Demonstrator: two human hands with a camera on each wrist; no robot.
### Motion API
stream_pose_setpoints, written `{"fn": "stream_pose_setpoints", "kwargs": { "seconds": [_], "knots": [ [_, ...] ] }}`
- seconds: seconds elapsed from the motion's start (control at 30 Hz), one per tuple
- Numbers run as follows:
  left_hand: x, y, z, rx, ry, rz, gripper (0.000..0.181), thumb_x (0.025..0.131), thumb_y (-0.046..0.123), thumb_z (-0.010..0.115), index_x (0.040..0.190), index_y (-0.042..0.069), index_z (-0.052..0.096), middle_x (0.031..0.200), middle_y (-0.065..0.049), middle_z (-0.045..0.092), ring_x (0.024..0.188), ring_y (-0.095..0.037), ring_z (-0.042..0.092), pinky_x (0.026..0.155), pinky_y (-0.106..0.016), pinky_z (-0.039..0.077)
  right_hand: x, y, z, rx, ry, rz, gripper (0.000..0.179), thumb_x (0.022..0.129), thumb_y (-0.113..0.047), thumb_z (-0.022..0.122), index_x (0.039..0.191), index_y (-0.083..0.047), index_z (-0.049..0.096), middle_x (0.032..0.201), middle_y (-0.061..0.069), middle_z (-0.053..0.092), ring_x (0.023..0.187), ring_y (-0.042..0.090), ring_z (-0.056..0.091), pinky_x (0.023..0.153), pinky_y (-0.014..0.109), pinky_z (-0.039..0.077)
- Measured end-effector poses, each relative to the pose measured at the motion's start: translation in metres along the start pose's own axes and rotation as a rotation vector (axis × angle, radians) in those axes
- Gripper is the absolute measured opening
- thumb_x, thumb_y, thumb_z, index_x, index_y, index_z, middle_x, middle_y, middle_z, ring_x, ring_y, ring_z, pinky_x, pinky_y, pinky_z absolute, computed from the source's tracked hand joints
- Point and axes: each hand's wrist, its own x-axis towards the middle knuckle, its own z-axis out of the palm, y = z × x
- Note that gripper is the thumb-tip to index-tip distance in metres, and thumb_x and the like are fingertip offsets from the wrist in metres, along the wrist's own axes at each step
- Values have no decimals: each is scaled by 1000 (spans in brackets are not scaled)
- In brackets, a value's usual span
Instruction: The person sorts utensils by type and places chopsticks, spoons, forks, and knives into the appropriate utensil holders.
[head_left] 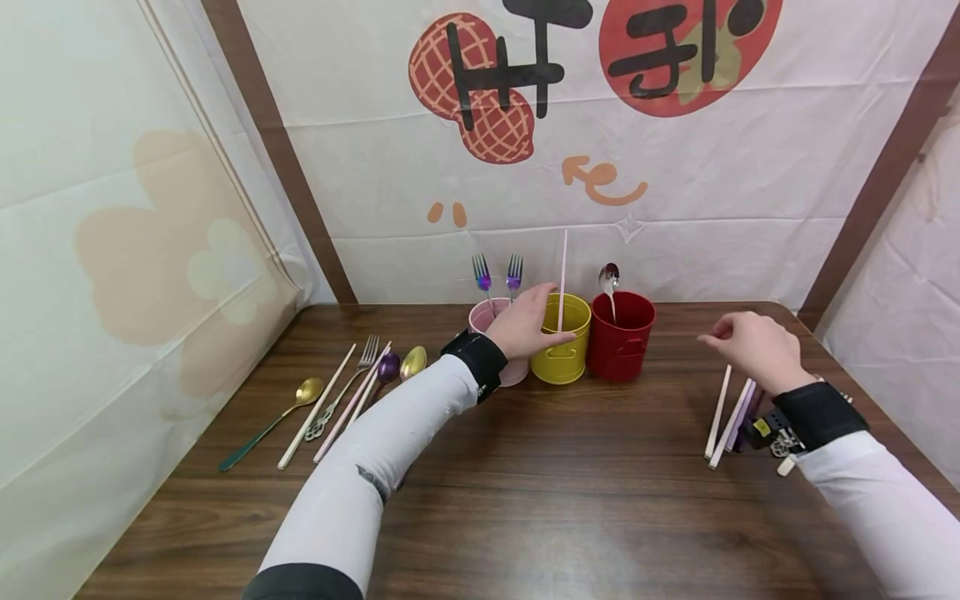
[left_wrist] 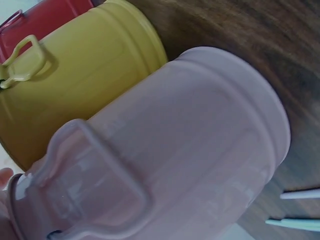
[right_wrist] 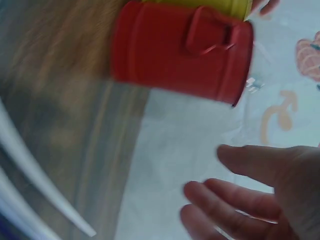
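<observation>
My left hand [head_left: 525,323] reaches over the pink bucket [head_left: 483,315] to the rim of the yellow bucket [head_left: 576,315], thumb and fingers apart. Beside its fingertips a pale pink chopstick [head_left: 563,267] stands upright in the yellow bucket. Two forks with rainbow-coloured heads [head_left: 514,271] rise from the pink bucket, partly hidden by the hand. In the red bucket [head_left: 618,348] stands a silver spoon [head_left: 609,279]. On the right, my right hand [head_left: 757,346] hovers above several chopsticks [head_left: 720,412]; the right wrist view shows its loosely bent fingers [right_wrist: 225,207] holding nothing.
On the table's left lie a gold spoon with a green handle [head_left: 303,392], a silver fork [head_left: 366,357], a purple spoon [head_left: 387,367], another gold spoon [head_left: 414,362] and several chopsticks [head_left: 318,408]. A white printed cloth [head_left: 360,167] hangs behind the table.
</observation>
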Motion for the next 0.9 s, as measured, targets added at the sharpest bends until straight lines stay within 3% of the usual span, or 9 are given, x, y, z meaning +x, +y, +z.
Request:
{"fn": "stream_pose_setpoints", "kwargs": {
  "seconds": [0.13, 0.2, 0.33, 0.47, 0.7, 0.9],
  "knots": [
    [0, -3, 3, -52, -15, -35, 89, 85, 53, 68, 147, 6, 25, 143, -13, 42, 131, -23, 41, 109, -36, 33, -7, 18, 7, -39, -125, 35, 33, 89, -36, 66, 88, -3, 70, 78, 13, 66, 61, 24, 55, 47, 40, 40],
    [1, -4, 4, -81, -29, -63, 91, 84, 55, 69, 147, 7, 24, 139, -13, 46, 128, -24, 44, 107, -37, 36, -10, 25, 11, -49, -177, 62, 33, 88, -35, 66, 74, -5, 67, 67, 7, 59, 58, 22, 51, 48, 39, 38],
    [2, -5, 5, -119, -51, -116, 94, 82, 57, 70, 148, 10, 22, 135, -12, 49, 124, -25, 49, 103, -40, 41, -13, 38, 18, -64, -255, 105, 38, 87, -35, 65, 60, -10, 56, 62, 4, 51, 59, 24, 50, 50, 41, 39],
    [2, -4, 5, -141, -39, -132, 93, 81, 57, 71, 147, 11, 23, 135, -13, 50, 123, -25, 51, 102, -40, 42, -13, 48, 23, -75, -281, 105, 39, 86, -37, 66, 62, -9, 56, 64, 7, 56, 63, 28, 54, 56, 46, 43],
    [-1, -3, 3, -162, -33, -140, 91, 81, 55, 72, 146, 12, 25, 133, -13, 52, 121, -25, 52, 100, -40, 44, -13, 53, 35, -5, -317, 122, 43, 86, -36, 67, 52, -15, 53, 52, -4, 49, 54, 19, 48, 52, 33, 33],
    [0, -3, 4, -152, -33, -140, 91, 81, 55, 71, 146, 12, 25, 131, -13, 53, 119, -25, 53, 99, -40, 45, -11, 53, 41, 55, -335, 134, 38, 86, -33, 65, 55, -12, 63, 51, -4, 56, 51, 17, 53, 51, 32, 33]
  ]
}}
